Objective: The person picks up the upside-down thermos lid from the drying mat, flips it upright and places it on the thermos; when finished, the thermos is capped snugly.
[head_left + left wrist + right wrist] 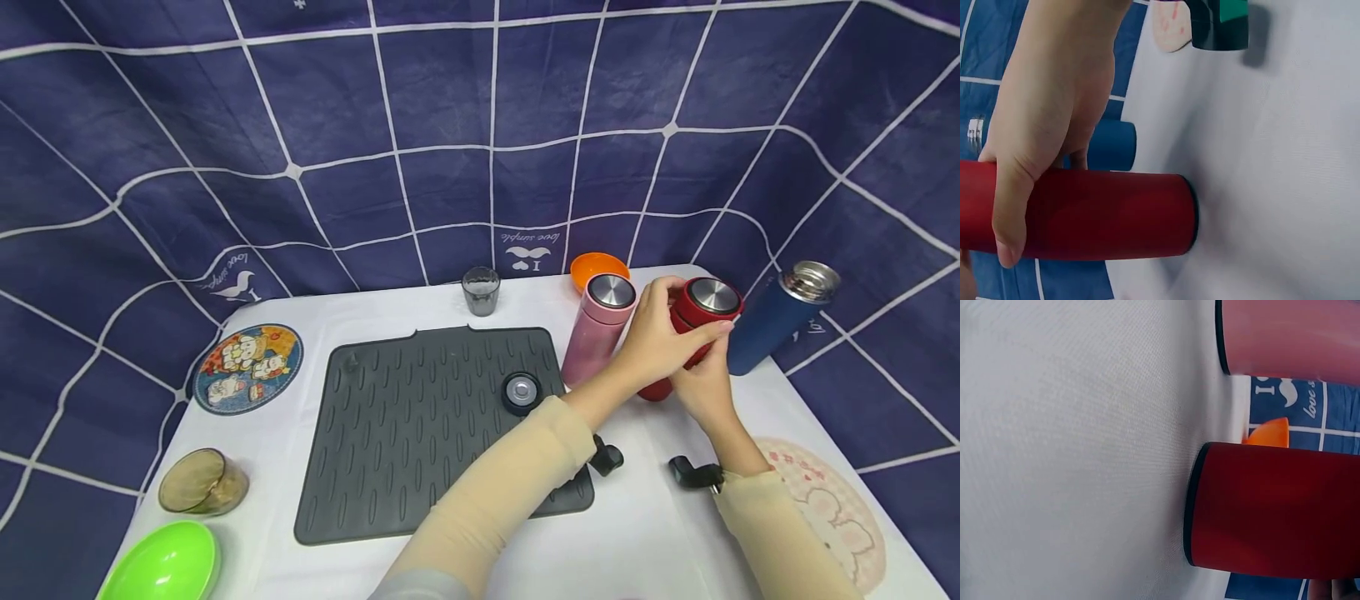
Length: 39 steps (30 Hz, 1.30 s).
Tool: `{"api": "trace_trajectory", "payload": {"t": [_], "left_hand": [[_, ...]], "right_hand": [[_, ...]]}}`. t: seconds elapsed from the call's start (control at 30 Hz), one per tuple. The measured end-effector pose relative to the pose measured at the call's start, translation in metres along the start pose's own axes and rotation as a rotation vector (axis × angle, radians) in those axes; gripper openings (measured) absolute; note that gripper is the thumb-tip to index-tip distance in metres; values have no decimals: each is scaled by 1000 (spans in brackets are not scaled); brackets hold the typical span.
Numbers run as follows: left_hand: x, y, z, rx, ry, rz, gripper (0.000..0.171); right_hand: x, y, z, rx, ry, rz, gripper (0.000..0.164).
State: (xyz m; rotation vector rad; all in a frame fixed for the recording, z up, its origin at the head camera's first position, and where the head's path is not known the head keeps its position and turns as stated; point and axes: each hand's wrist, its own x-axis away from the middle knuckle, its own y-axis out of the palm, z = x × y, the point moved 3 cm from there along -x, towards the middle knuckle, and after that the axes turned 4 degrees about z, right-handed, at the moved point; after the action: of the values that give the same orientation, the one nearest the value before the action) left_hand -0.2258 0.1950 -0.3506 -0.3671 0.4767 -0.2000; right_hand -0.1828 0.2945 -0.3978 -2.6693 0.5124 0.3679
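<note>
Head view: both grips clamped on one thing, the red bottle (1104,215), toward the far right of the tabletop (637,533). It stands between the pink bottle (588,350) and the blue bottle (772,321), whose steel mouth is bare.

Left hand (658,333): high, fingers curled round the upper end just under the steel-topped lid (712,296). Right hand (705,392): lower, round the body from the right; left wrist view shows its thumb laid across the red side.

Key relation, by my judgement: the bottle's long axis runs roughly upright, lid at the top, with the two grips one above the other along it. Neither hand is nearer to the bottle, as both touch it; the left is simply nearer the lid. Any twist or lift would depend on that line.

Base: close to the white cloth in both wrist views (whether it rests there or hangs just above, cannot tell). Pink bottle stands apart from it, to the left.
</note>
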Motion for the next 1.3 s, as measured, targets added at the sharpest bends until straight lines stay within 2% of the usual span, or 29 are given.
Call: {"api": "trace_trajectory", "payload": {"t": [0.07,0.17,0.27,0.4,0.5,0.63,0.73,0.77,0.83,0.9,0.97,1.07,1.13,1.2,1.3], "left_hand": [[1,0,-1,-33,29,-11,66],[1,0,-1,-78,44,-36,64],[0,1,-1,-29,17,-15,71],[-1,0,0,46,-6,37,69],[1,-1,-2,38,12,20,61],[4,0,-4,35,-9,-10,60],[4,2,-1,40,-46,27,71],[4,3,0,36,-58,47,74],[2,5,3,30,-75,82,78],[1,5,4,21,-67,88,74],[0,4,3,28,-59,58,68],[0,2,1,43,-33,-13,63],[1,2,1,52,-32,-34,62],[2,1,2,37,-47,-11,68],[3,2,7,16,-84,70,77]], "right_hand": [[0,0,1,-12,11,-11,80],[-1,0,1,-16,-13,-7,81],[-2,0,2,-26,-33,8,75],[-2,1,2,-27,-22,-1,76],[-2,1,2,-28,-22,-14,82],[-2,1,1,-29,-49,-10,79],[-1,1,1,-8,-65,10,59],[-1,1,1,-15,-67,13,57],[-1,1,2,-25,-66,11,57],[-2,0,2,-37,-53,1,66],[-2,0,2,-41,-29,-10,79],[-1,0,1,-5,-2,-8,82],[0,0,0,14,0,3,81],[0,0,0,14,-18,19,70],[0,1,0,2,-52,31,57]]}}
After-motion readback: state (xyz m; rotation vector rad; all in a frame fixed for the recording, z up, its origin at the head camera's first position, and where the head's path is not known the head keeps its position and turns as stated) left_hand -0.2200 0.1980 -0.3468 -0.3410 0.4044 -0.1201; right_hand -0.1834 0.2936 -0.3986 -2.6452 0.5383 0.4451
